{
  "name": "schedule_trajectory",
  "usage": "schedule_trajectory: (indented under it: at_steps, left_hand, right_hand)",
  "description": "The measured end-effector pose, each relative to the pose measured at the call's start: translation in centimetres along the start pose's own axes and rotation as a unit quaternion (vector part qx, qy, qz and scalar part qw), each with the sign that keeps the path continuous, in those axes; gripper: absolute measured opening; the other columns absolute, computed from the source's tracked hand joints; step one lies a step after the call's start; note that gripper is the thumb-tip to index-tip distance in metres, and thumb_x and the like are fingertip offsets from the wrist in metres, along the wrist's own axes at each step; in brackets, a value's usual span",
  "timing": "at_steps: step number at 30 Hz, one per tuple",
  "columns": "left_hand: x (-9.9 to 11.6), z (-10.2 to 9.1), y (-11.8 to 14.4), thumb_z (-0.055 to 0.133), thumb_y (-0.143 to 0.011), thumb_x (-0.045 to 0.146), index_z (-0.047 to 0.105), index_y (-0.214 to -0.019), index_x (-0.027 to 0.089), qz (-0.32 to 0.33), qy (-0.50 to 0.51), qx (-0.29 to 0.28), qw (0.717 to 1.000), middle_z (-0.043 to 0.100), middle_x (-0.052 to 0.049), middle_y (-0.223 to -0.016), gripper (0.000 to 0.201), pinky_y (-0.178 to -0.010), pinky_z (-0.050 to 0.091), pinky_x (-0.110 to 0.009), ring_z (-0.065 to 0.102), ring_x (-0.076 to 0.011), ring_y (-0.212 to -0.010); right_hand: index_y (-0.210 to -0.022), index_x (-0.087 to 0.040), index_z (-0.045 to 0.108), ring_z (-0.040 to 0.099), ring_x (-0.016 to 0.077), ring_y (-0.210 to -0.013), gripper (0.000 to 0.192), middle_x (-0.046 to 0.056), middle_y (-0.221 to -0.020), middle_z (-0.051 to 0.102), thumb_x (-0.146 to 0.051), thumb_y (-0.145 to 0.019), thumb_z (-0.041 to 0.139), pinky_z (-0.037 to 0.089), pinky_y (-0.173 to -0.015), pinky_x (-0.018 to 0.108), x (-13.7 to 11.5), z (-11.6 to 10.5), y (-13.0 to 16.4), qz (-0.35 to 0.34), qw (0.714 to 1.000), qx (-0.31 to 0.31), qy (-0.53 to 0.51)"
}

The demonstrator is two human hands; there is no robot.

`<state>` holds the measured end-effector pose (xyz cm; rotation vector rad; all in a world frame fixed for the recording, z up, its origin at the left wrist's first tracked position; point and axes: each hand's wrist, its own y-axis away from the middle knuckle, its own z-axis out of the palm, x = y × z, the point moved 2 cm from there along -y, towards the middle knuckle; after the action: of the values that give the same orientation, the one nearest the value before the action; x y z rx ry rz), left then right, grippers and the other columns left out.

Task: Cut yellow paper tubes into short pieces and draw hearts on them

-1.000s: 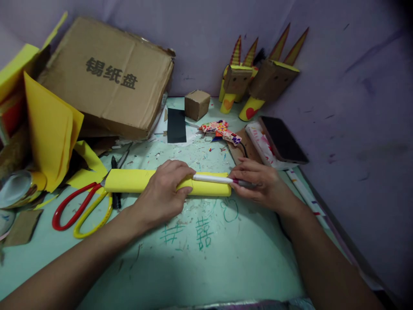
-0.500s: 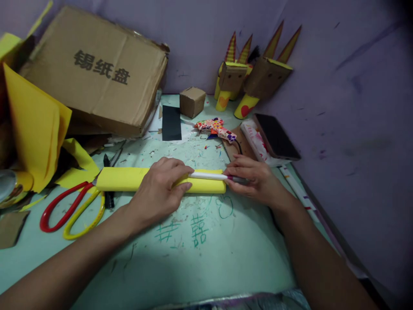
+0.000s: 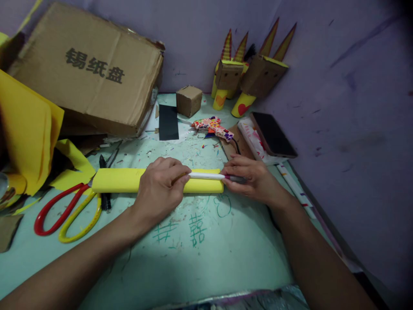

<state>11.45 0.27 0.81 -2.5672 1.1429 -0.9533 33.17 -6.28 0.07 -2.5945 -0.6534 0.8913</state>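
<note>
Left hand (image 3: 160,183) on one yellow strip (image 3: 119,180), right hand (image 3: 253,177) on one pen (image 3: 206,176).

Left hand (image 3: 160,183) covers the middle of the yellow roll (image 3: 118,180); I cannot see the surface beneath. One end of the white pen (image 3: 204,175) is lost at its fingers (image 3: 180,169); where the grey end stops against the right hand (image 3: 256,180), I cannot tell. Roll blocks part of the scissors (image 3: 67,209) and the black implement (image 3: 106,201), type unclear. Glue gun (image 3: 213,125) cord passes behind the right hand. Yellow paper (image 3: 29,129) cut by left edge. Packet (image 3: 252,134) print too small.
</note>
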Motion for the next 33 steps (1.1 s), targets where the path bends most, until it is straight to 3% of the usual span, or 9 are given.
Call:
schedule_trajectory:
  at_steps: [6,11,13,33]
  left_hand:
    - [0.0,-0.2,0.0,0.053,-0.084,0.021,0.068,-0.085,0.022,0.0,-0.006,-0.017,1.0,0.067,-0.004,-0.086,0.015,-0.077,0.047,-0.039,0.057,-0.0214,-0.084]
    - [-0.2,-1.0,-0.5,0.059,-0.078,0.019,0.062,-0.104,0.017,0.016,-0.011,-0.122,0.992,0.066,-0.006,-0.101,0.027,-0.085,0.045,-0.041,0.055,-0.0236,-0.095]
    - [-0.2,-1.4,-0.6,0.06,-0.077,0.018,0.059,-0.109,0.017,0.012,-0.009,-0.137,0.99,0.066,-0.006,-0.105,0.033,-0.088,0.045,-0.041,0.055,-0.0238,-0.098]
    - [-0.4,-1.3,-0.6,0.055,-0.079,0.016,0.064,-0.1,0.017,0.023,0.018,-0.124,0.992,0.067,-0.006,-0.097,0.023,-0.083,0.046,-0.04,0.055,-0.0225,-0.093]
  right_hand:
    - [-0.09,-0.018,0.069,0.062,0.0191,-0.078,0.011,0.007,-0.084,0.067,-0.018,-0.083,0.06,0.051,-0.078,0.037,-0.1,0.0,0.1,0.006,1.0,-0.003,0.007]
    - [-0.091,-0.016,0.068,0.061,0.0187,-0.079,0.012,0.008,-0.085,0.066,-0.017,-0.085,0.058,0.051,-0.074,0.034,-0.2,-0.1,-0.1,0.007,1.0,-0.016,-0.009]
    - [-0.091,-0.016,0.068,0.061,0.0191,-0.079,0.012,0.009,-0.085,0.065,-0.016,-0.085,0.057,0.051,-0.071,0.033,-0.3,-0.1,-0.1,0.005,1.0,-0.02,-0.015]
    - [-0.09,-0.017,0.067,0.062,0.0194,-0.078,0.012,0.009,-0.084,0.065,-0.015,-0.085,0.057,0.051,-0.065,0.031,-0.4,-0.2,-0.3,-0.02,1.0,-0.012,0.006]
